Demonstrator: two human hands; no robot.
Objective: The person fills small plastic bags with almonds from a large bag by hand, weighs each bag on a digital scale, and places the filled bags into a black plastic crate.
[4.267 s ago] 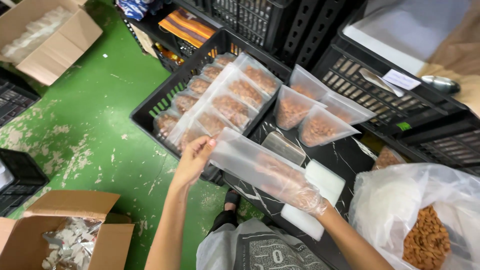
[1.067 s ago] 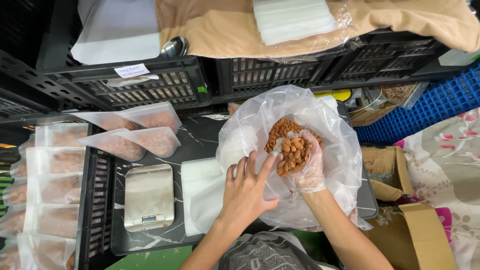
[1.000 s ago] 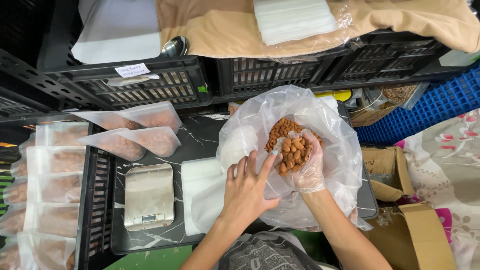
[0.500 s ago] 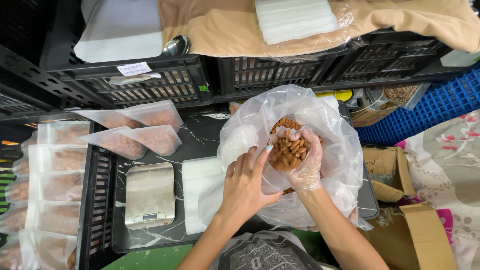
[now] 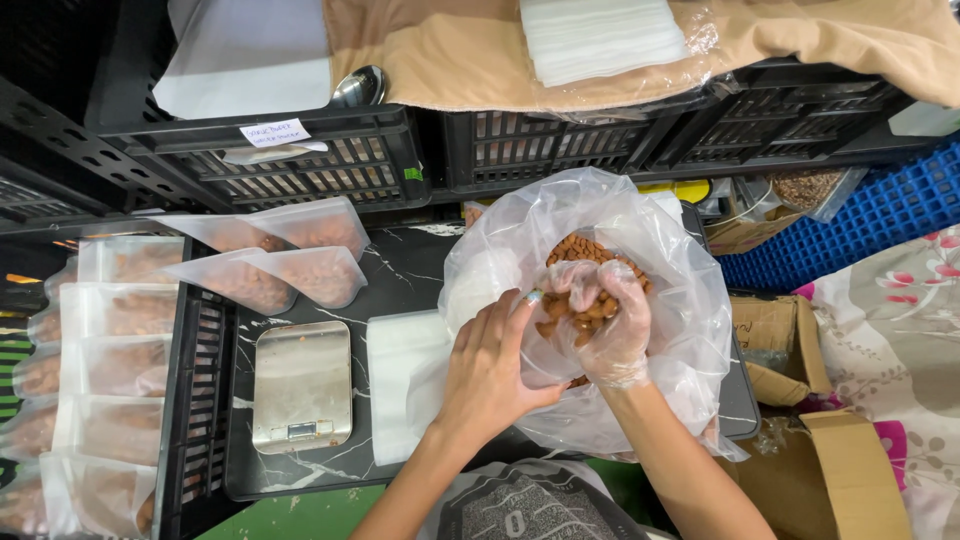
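My right hand [image 5: 605,325], in a thin clear glove, is closed around a handful of brown nuts over the mouth of a large clear plastic bag [image 5: 670,290]. More nuts [image 5: 575,250] lie inside the bag behind my fingers. My bare left hand [image 5: 492,365] grips the near left rim of the same bag, fingers curled over the plastic, close against my right hand. A stack of flat white pouches [image 5: 400,385] lies just left of my left hand on the dark marbled board [image 5: 400,275].
A small steel kitchen scale [image 5: 302,385] sits left of the pouches. Filled clear pouches of nuts [image 5: 290,265] lie behind it, and more fill a black crate [image 5: 100,370] at far left. Black crates [image 5: 560,140] line the back; cardboard boxes [image 5: 790,350] stand at right.
My view swung from the crate of filled pouches to the big bag. In the last second my gloved right hand closed on nuts and lifted slightly; my left hand shifted onto the bag's rim.
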